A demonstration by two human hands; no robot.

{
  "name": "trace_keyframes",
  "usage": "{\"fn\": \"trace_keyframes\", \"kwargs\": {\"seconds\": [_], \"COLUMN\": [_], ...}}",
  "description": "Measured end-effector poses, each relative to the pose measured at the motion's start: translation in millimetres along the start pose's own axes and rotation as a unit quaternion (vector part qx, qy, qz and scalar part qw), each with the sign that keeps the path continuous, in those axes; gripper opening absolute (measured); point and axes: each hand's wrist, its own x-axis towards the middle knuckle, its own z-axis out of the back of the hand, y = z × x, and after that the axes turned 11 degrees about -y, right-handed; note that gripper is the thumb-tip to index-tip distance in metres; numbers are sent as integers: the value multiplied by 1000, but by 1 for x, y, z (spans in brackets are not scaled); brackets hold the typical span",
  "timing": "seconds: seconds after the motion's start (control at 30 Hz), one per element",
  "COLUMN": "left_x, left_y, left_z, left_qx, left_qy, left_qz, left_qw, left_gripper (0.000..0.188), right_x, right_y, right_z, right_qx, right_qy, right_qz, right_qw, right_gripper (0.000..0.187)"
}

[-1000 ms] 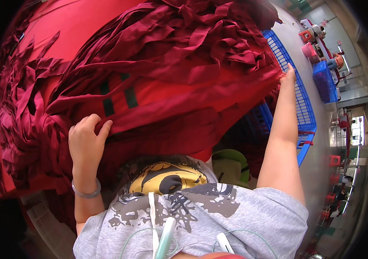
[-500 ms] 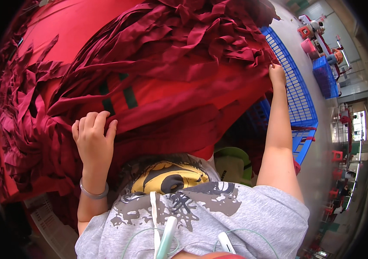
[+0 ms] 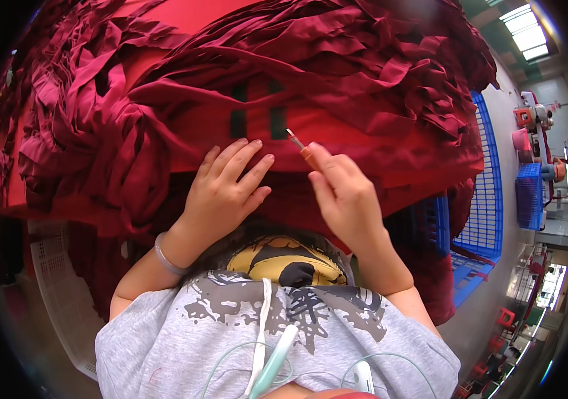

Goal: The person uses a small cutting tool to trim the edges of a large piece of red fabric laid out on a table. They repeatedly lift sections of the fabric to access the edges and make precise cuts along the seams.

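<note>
Long dark-red fabric strips (image 3: 337, 60) lie heaped and tangled over a bright red table cover (image 3: 184, 133). My left hand (image 3: 226, 183) rests palm down on the fabric near the front edge, fingers stretched and a little apart, holding nothing. Just to its right, my right hand (image 3: 347, 193) is closed around the orange handle of a seam ripper (image 3: 304, 151). Its thin metal tip points up and left, above the cloth. Two dark green tape marks (image 3: 277, 110) show on the cover beyond my hands.
At the right stands a blue plastic basket (image 3: 487, 193), with red cloth hanging beside it. A white perforated crate (image 3: 57, 286) is low on the left. Farther right are another blue basket (image 3: 529, 193) and red stools (image 3: 505, 316).
My right hand has come from the far right edge of the cloth to the middle, where the seam ripper now shows. My left hand has moved right, and the view has shifted.
</note>
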Motion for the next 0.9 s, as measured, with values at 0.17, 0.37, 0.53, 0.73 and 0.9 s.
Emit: {"fn": "trace_keyframes", "kwargs": {"seconds": [0.17,0.37,0.53,0.73,0.9], "left_x": [0,-2,-3,-5,-5], "left_y": [-3,-2,-4,-5,-6], "left_z": [-4,-10,-10,-12,-13], "left_qx": [-13,2,9,17,15], "left_qy": [-13,-17,-15,-21,-22], "left_qz": [27,18,27,31,31], "left_qw": [999,1000,999,999,999], "left_gripper": [52,54,54,55,56], "right_x": [-11,-10,-3,-9,-6], "right_y": [19,14,10,19,10], "right_z": [-11,-25,-27,-17,-23], "right_qx": [-118,-111,-14,131,218], "right_qy": [83,54,9,94,99], "right_qz": [37,38,-43,-213,-308], "right_qw": [989,992,999,964,921], "right_gripper": [31,30,28,28,29]}}
